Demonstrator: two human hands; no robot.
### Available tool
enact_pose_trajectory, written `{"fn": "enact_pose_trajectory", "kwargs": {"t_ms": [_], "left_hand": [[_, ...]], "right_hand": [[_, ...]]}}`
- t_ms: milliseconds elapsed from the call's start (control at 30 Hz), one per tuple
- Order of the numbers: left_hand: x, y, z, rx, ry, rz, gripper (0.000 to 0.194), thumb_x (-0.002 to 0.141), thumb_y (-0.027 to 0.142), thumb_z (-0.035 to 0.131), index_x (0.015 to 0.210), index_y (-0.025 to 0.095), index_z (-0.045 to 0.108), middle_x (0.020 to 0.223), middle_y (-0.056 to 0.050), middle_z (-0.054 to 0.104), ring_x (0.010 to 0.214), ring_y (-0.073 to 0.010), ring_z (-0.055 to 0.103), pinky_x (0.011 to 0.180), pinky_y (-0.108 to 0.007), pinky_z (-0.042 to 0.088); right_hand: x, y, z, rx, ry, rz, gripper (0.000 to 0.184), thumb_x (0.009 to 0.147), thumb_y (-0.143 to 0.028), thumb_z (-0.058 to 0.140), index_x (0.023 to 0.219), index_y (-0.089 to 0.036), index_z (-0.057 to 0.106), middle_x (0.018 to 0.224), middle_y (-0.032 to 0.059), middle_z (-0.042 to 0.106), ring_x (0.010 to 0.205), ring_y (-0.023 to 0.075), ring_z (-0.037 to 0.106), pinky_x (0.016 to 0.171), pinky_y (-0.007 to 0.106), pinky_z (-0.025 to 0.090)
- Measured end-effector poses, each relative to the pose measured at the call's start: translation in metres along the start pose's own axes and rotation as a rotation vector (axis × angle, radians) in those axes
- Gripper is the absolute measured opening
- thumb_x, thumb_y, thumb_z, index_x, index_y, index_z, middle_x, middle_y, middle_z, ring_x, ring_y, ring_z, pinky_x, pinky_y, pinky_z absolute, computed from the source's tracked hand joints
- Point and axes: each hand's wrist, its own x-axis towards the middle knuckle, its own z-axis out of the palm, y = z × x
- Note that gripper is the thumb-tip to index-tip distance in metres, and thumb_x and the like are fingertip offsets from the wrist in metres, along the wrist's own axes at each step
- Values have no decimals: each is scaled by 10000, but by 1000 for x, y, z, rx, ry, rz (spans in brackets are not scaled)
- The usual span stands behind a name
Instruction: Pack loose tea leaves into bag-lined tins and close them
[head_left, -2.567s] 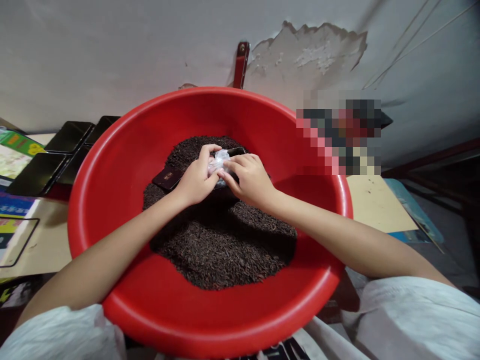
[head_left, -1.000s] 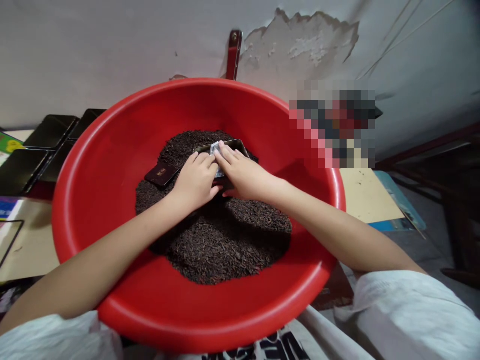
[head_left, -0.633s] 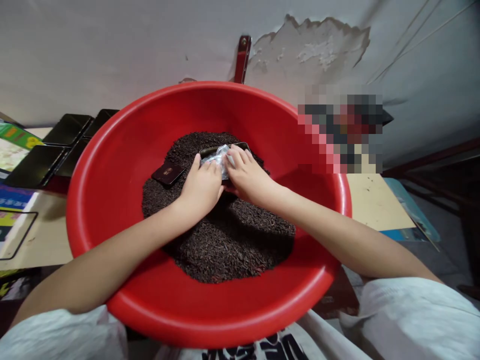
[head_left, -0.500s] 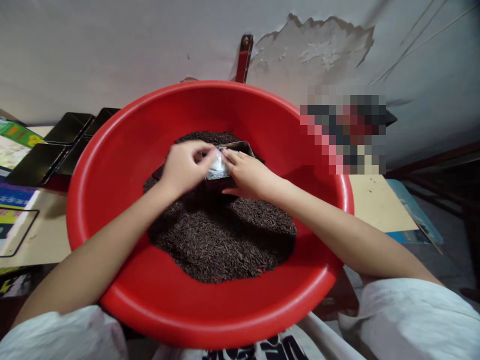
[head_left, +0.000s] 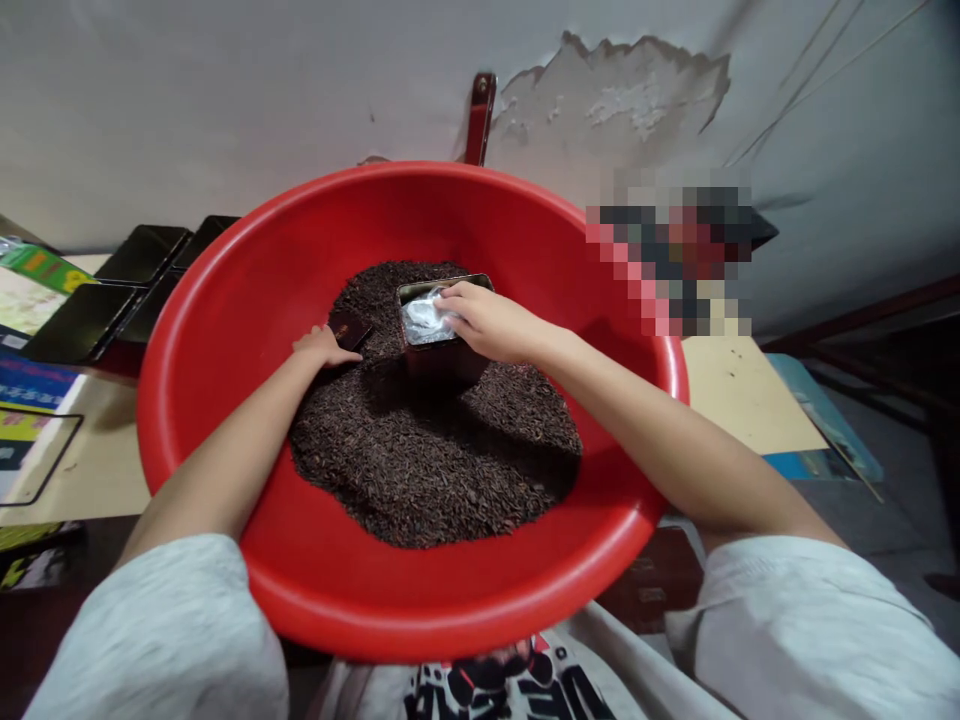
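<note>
A dark rectangular tin (head_left: 444, 362) stands upright in a heap of dark loose tea leaves (head_left: 442, 460), inside a large red plastic basin (head_left: 405, 620). A shiny clear plastic bag (head_left: 424, 318) lines the tin's mouth, bunched at the top. My right hand (head_left: 495, 322) reaches over the tin's right side, its fingers closed on the bag. To the left, my left hand (head_left: 321, 346) is at a dark brown lid (head_left: 349, 330) lying on the leaves, thumb toward me and fingers partly hidden along its edge.
Several open dark tins (head_left: 82, 322) stand left of the basin, beside printed packaging (head_left: 45, 268). Behind the rim, a dark red strip (head_left: 480, 118) leans on the peeling wall. A pale board (head_left: 757, 400) lies to the right. A blurred patch hides part of the right rim.
My left hand has left the bag and moved left and down to the lid. My right hand stays at the tin, and more of the bag shows.
</note>
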Motion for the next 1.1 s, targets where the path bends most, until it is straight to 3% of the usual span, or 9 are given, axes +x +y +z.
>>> {"fn": "enact_pose_trajectory", "kwargs": {"t_ms": [200,300,433,533,633,733,833,967,1100], "left_hand": [[-11,-8,6,6,264,164,896,755,794,249,1110,46,590,1092,-175,649,1042,-320,609,794,-435,486],[-16,-11,-8,44,280,227,766,838,705,184,994,91,613,939,-112,683,954,-254,632,762,-397,480],[-23,-14,-49,98,315,136,634,873,555,306,1095,27,580,1047,-224,647,995,-370,612,776,-510,472],[-42,-7,-76,44,567,166,550,912,476,321,1328,134,434,1171,-131,616,1118,-338,547,908,-528,434],[-75,19,-89,-43,743,308,551,908,373,390,1417,170,338,1229,-117,591,1156,-312,522,986,-492,401],[-109,54,-88,-12,815,437,604,856,258,487,1429,139,338,1265,-144,575,1157,-307,528,1077,-513,312],[-133,80,-78,23,844,579,640,828,192,518,1440,164,334,1346,-131,532,1185,-293,515,1113,-521,271],[-141,93,-61,69,820,713,637,830,165,499,1446,175,337,1358,-137,526,1198,-296,502,1109,-558,258],[-134,96,-48,75,829,808,579,872,199,452,1439,158,346,1343,-145,536,1189,-274,507,1085,-506,305]], "right_hand": [[-6,-3,-2,-3,323,90,335,910,-311,391,1107,-167,620,1199,122,546,1133,262,479,1007,452,384],[-5,15,-11,110,471,199,320,913,-296,359,1039,-167,624,1114,105,587,1069,232,523,995,430,392],[3,51,-9,336,531,325,263,863,-289,419,916,-142,631,972,90,648,934,206,583,929,396,443],[9,70,0,474,531,398,306,878,-355,422,863,-128,626,904,94,661,888,205,601,886,394,469],[10,70,1,565,492,380,543,913,-558,328,966,-110,631,984,126,659,935,212,610,880,392,477],[6,52,-8,567,401,280,784,894,-694,118,1190,-122,565,1170,145,612,1070,212,587,921,385,467],[2,29,-16,668,357,235,747,939,-594,31,1332,-109,441,1268,151,564,1141,187,570,967,356,455],[3,16,-11,742,410,221,603,966,-526,166,1350,-135,417,1304,128,550,1177,180,549,1014,359,434],[3,22,-3,563,422,238,709,902,-656,281,1413,-170,352,1280,115,551,1187,202,531,981,371,453]]}}
